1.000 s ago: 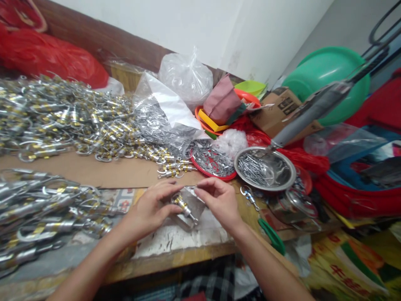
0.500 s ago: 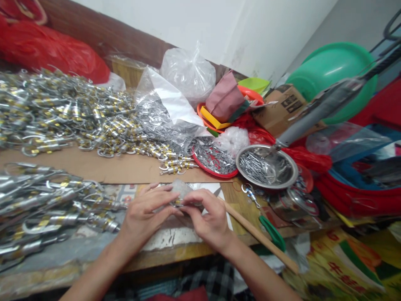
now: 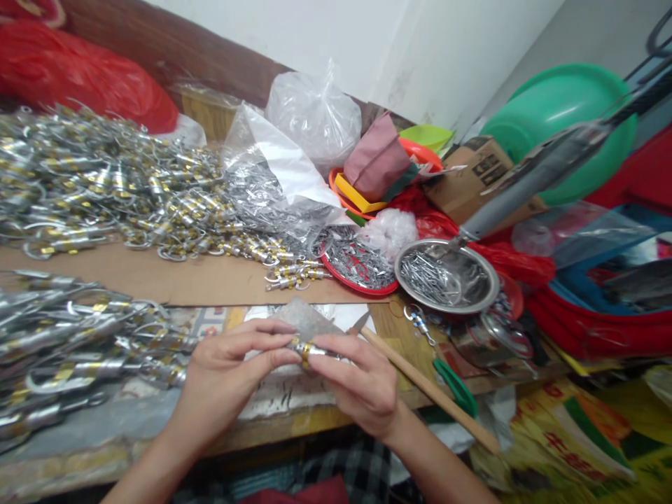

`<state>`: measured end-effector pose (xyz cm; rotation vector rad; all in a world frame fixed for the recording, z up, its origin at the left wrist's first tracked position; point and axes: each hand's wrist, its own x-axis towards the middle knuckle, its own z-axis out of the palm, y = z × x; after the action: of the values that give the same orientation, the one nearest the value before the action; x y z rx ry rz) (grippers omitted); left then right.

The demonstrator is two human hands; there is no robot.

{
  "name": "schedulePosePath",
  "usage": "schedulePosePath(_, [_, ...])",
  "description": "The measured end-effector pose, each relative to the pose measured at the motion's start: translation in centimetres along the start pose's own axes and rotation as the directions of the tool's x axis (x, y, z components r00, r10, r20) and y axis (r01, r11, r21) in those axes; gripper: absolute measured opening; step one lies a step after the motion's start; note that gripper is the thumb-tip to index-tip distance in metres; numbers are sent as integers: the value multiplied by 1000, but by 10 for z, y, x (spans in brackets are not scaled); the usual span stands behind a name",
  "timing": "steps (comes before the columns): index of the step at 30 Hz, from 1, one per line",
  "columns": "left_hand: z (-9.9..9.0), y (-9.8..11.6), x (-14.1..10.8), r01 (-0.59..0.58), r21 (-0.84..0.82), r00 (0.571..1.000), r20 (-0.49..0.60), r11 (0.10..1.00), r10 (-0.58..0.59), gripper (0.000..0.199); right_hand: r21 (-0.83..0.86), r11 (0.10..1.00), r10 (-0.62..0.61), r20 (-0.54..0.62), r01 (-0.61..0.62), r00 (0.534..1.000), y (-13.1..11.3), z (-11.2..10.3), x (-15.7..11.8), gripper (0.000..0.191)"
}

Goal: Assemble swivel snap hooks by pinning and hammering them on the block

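L hand (image 3: 231, 364): grip is closing on one end of a silver-and-gold metal fitting (image 3: 309, 351), thumb and fingertips pinching.
R hand (image 3: 362, 378): grip is closing around the fitting's other end, fingers partly hiding it.
Metal fitting: being held up btwn both hands, lying approx. crosswise, above the near part of the counter (image 3: 315, 421).
Metal block (image 3: 307, 316): sitting just behind the fingertips; its underside is being hidden.
Wood-handled tool (image 3: 430, 392): lying diagonally to the R of the hands, metal tip pointing away.
Loose hook fitting (image 3: 418, 323): resting on the wood, nr the green handle (image 3: 456, 388).
Steel bowl (image 3: 446, 306): holding metal pins, standing just beside the red tray (image 3: 362, 290) w/ small metal pcs.
L side: big pile of fittings (image 3: 105, 182) spreading behind the cardboard sheet (image 3: 225, 283); 2nd pile (image 3: 78, 350) lying in front.
Back: clear plastic bag (image 3: 315, 119) standing nr the wall.
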<state>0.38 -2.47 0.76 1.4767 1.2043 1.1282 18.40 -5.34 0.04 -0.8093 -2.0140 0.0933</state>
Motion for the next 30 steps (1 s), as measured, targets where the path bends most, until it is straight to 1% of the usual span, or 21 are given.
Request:
schedulePosePath(3, [-3,4,-1,-30,111,999,15,993,29,7,-17,995,-94,46,95,995,1,-6,5,30])
schedulePosePath(4, [-4,5,-2,-62,153,998,25,986,59,7,-16,993,-120,61,121,991,1,-7,7,28])
schedulePosePath(6, [-6,7,-2,-161,223,987,55,961,153,9,-19,989,-146,86,148,986,0,-9,10,27])
schedulePosePath(8, [-7,9,-2,-287,276,958,89,917,273,12,-30,990,-132,100,135,986,0,-11,12,26])
schedulePosePath(10, [-8,9,-3,-397,324,917,115,859,381,13,-41,994,-95,115,101,989,-1,-11,10,26])
schedulePosePath(12, [-10,10,-4,-455,353,890,150,818,430,11,-28,998,-50,130,54,990,-2,-11,8,28])
schedulePosePath(13, [-10,10,-4,-460,355,888,167,814,429,11,-9,1000,-24,129,25,991,-3,-11,7,30])
schedulePosePath(15, [-11,12,-5,-426,330,904,195,842,381,10,53,997,44,112,-50,993,-6,-9,7,33])
schedulePosePath(17, [-10,13,-5,-337,260,934,212,905,287,11,135,980,136,79,-146,988,-11,-7,8,31])
schedulePosePath(18, [-9,14,-5,-271,209,950,218,940,225,12,175,965,189,58,-196,980,-14,-5,9,29])
schedulePosePath(20, [-5,14,-7,-92,103,975,210,990,69,12,238,925,300,23,-296,954,-18,-3,12,22])
schedulePosePath(22, [1,12,-9,99,17,984,147,995,-101,12,271,876,411,12,-398,912,-21,-1,14,17])
schedulePosePath(23, [4,11,-11,172,-16,980,103,985,-170,13,280,850,461,15,-446,887,-21,0,14,15])
schedulePosePath(24, [6,10,-13,221,-46,974,60,974,-218,16,285,822,509,19,-492,861,-22,1,14,14])
schedulePosePath(25, [8,9,-15,250,-78,968,35,965,-248,20,289,793,554,21,-536,832,-22,2,13,13])
schedulePosePath(27, [12,7,-20,272,-148,962,41,951,-269,31,299,740,627,19,-603,779,-24,3,10,12])
schedulePosePath(29, [14,4,-23,273,-217,962,58,937,-267,45,294,708,663,35,-642,747,-25,3,8,12])
schedulePosePath(30, [15,3,-24,271,-246,962,60,930,-265,51,283,703,665,65,-653,744,-24,2,9,13])
